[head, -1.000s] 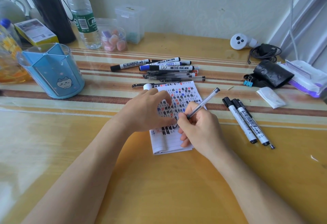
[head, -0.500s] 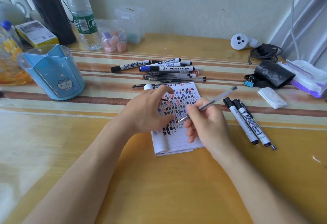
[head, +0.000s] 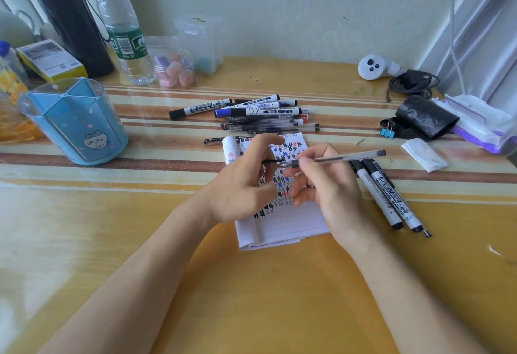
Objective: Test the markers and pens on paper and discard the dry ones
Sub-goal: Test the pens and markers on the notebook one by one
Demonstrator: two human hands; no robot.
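L hand (head: 240, 185) and R hand (head: 330, 185) meet above the notepad (head: 279, 227) at desk (head: 251, 297) centre, with a clear gel pen (head: 349, 156) between them.
Far L: blue pen holder (head: 75, 121), upright on the striped mat. Behind the notepad: pile of whiteboard markers and pens (head: 251, 116), lying flat, approx. parallel. Notepad: top page covered in black, blue and red test marks, lower part blank. L grip: fingers curled, tips pinching a thin black cap (head: 272, 161) at the pen's tip end. R grip: thumb and fingers pressed together round the pen's black sleeve. Pen lies nearly level, tip to the L, off the paper, tail end out to the R. Just R of the notepad: two whiteboard markers (head: 386, 197), side by side, touching, caps away from the person. Further R: folded tissue (head: 425, 155).
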